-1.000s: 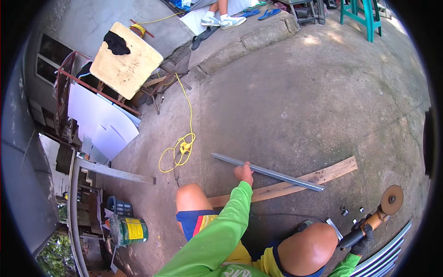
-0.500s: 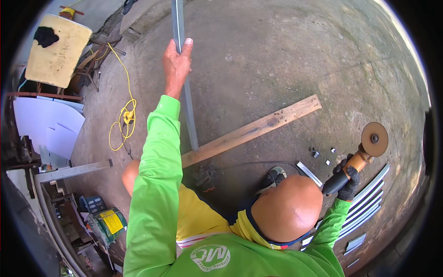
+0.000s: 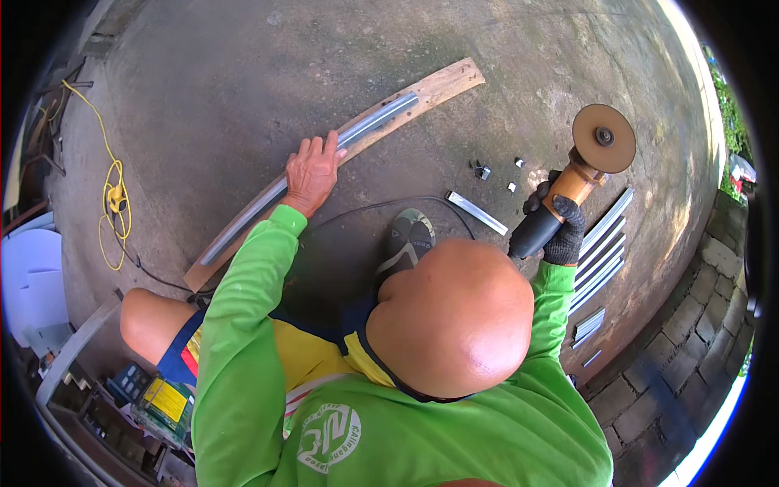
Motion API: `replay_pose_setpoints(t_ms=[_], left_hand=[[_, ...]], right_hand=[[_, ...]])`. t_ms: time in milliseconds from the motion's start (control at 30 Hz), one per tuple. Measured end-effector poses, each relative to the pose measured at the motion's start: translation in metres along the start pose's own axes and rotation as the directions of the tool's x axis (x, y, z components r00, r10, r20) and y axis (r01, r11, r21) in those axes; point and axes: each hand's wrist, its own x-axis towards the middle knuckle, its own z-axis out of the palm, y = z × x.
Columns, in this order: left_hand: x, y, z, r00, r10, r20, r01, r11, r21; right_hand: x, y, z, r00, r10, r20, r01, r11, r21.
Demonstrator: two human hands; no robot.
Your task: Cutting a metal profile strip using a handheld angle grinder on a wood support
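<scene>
A long grey metal channel (image 3: 378,120) lies flat along a wooden plank (image 3: 456,79) on the concrete. My bare left hand (image 3: 312,174) is closed over the channel near its middle, its fingers partly out of sight around the far edge. In my right hand (image 3: 566,234), which wears a dark glove, is an orange and black angle grinder (image 3: 574,183). Its brown cutting disc (image 3: 604,138) points up and away, apart from the channel. On the floor between plank and grinder rests a short cut piece of channel (image 3: 477,213), with small metal offcuts (image 3: 482,171) beyond it.
Several cut metal lengths (image 3: 600,252) lie in a row to the right, before a block wall (image 3: 682,349). A black cord (image 3: 365,208) crosses the floor by my shoe (image 3: 408,235). At left are a yellow extension cord (image 3: 116,199), white sheets (image 3: 36,276) and a green machine (image 3: 169,402).
My left hand has lowered the metal channel from a raised position onto the plank. The grinder stays in my right hand, and the whole view has shifted.
</scene>
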Motion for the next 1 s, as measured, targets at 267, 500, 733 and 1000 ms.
replay_pose_setpoints(t_ms=[267, 500, 733, 1000], left_hand=[[0.005, -0.004, 0.009, 0.985, 0.119, -0.122, -0.127, 0.989, -0.068], [0.011, -0.001, 0.009, 0.981, 0.168, -0.102, -0.181, 0.974, -0.136], [0.03, -0.012, 0.006, 0.97, 0.239, -0.048, -0.244, 0.944, -0.222], [0.034, -0.012, 0.019, 0.948, 0.306, -0.089, -0.318, 0.915, -0.247]], right_hand=[[0.011, 0.009, 0.009, 0.998, 0.043, -0.048, -0.051, 0.982, -0.18], [0.03, 0.02, 0.02, 0.998, 0.065, -0.017, -0.068, 0.98, -0.185], [0.054, 0.023, 0.033, 0.979, 0.198, 0.039, -0.178, 0.94, -0.292], [0.087, 0.008, 0.1, 0.977, 0.169, -0.131, -0.208, 0.893, -0.399]])
